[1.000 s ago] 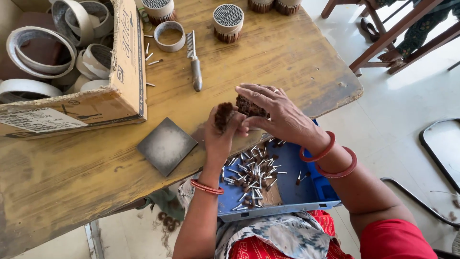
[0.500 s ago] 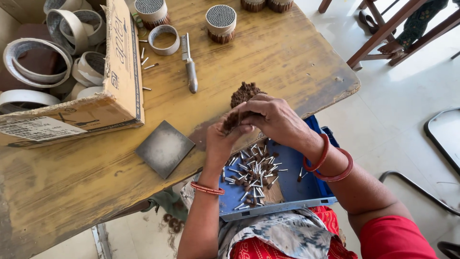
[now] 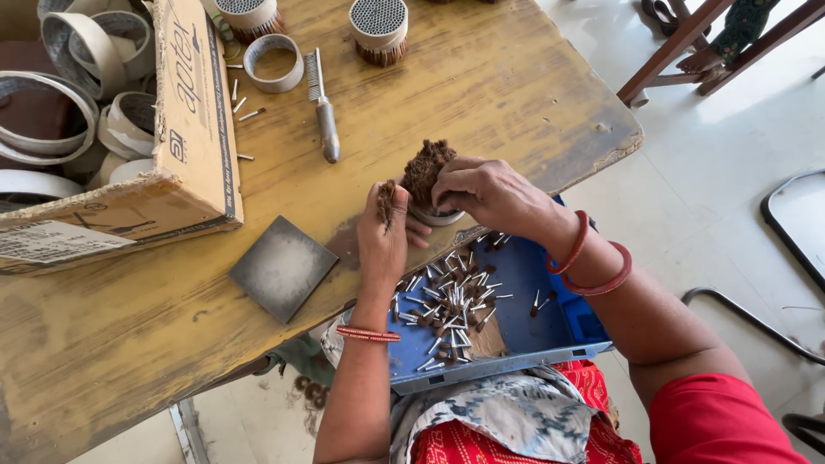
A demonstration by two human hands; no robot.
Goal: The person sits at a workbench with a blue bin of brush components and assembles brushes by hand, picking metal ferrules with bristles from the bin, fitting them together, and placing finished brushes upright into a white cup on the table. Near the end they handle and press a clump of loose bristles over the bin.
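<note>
I see the right hand clamped over a round brush head at the near edge of the counter, and the left hand pinching a small brown fibre tuft just beside it; the head looks light, its bristles soft and crushable, so I'd grip the pale ring base. Far left sits a brown cardboard box, with printed lettering on its side and a white label on its near flap, holding pale rings; a blue tray of metal pins lies on the lap.
</note>
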